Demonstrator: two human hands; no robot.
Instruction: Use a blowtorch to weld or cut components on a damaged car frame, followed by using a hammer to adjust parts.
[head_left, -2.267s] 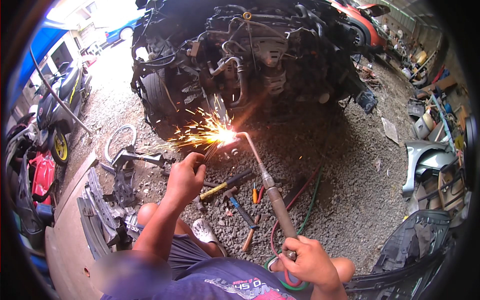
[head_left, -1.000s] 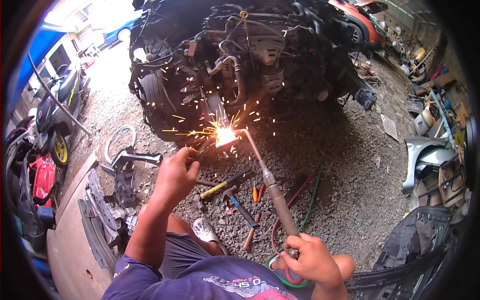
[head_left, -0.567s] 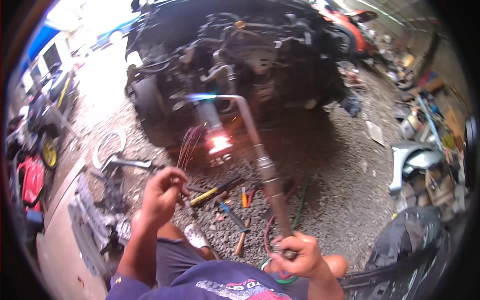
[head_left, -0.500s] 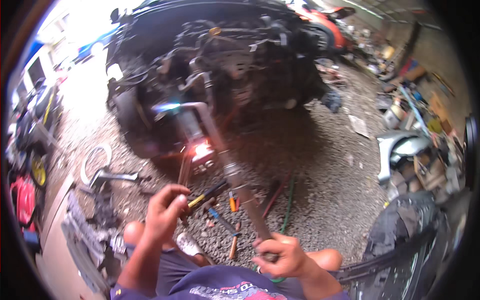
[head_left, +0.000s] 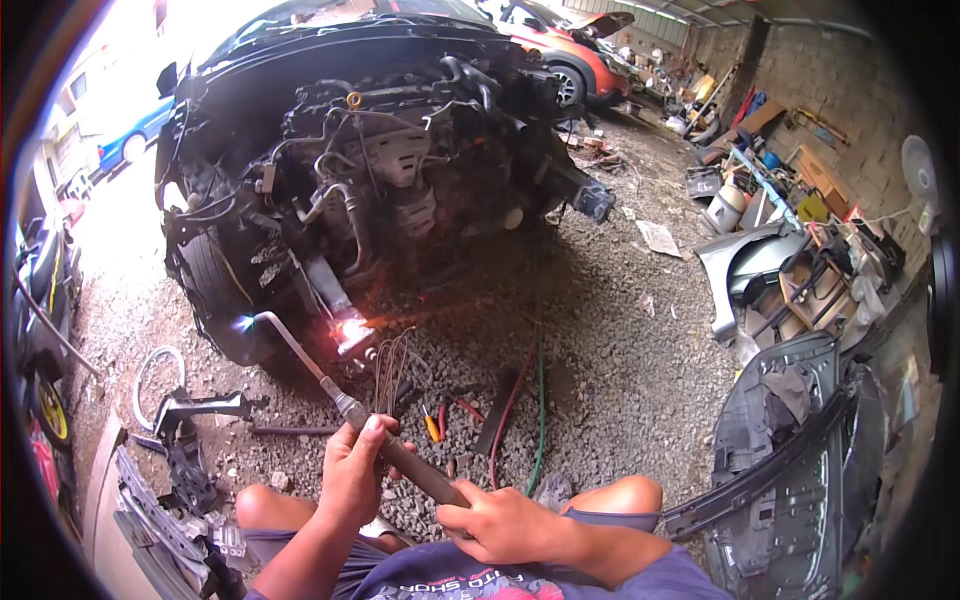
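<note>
Stripped car: the black car with its engine bay laid open (head_left: 400, 150) is standing on grey gravel (head_left: 620, 330), its front facing the person.
Torch: the long, bronze-toned metal torch with a bent neck (head_left: 347, 402) is slanting in front of the car, spanning both hands, its neck reaching toward the car's black rubber tyre (head_left: 213, 270).
Right hand: the bare right hand (head_left: 505, 525) is clasping the torch's rear end, probably carrying much of its weight.
Left hand: the bare left hand (head_left: 355, 470) is gripping the torch farther forward, closer to the car, perhaps for steadying it; some fingers are hiding behind the shaft.
Flame: a small, pointed blue flame (head_left: 244, 323) is burning at the torch's tip, pointing leftward, away from the car's hot metal.
Hot metal: a flat grey metal bar (head_left: 325, 285) is jutting from the car's lower front, its end glowing pinkish-white.
Wires: a bundle of thin, bent, brownish wires (head_left: 393, 365) is rising beside the left hand, in front of the car, seemingly pinned against the torch; the grip itself is not showing clearly.
Hoses: a red rubber hose (head_left: 518, 390) and a green rubber hose (head_left: 542, 400) are running from the car's front toward the person, likely feeding the torch, though any joint is staying hidden.
Screwdriver: an orange-handled screwdriver (head_left: 432, 428) is lying in front of the car, apparently kept within reach.
Fender: a curved, silvery-green metal fender (head_left: 765, 262) is resting right of the car, presumably stored aside.
</note>
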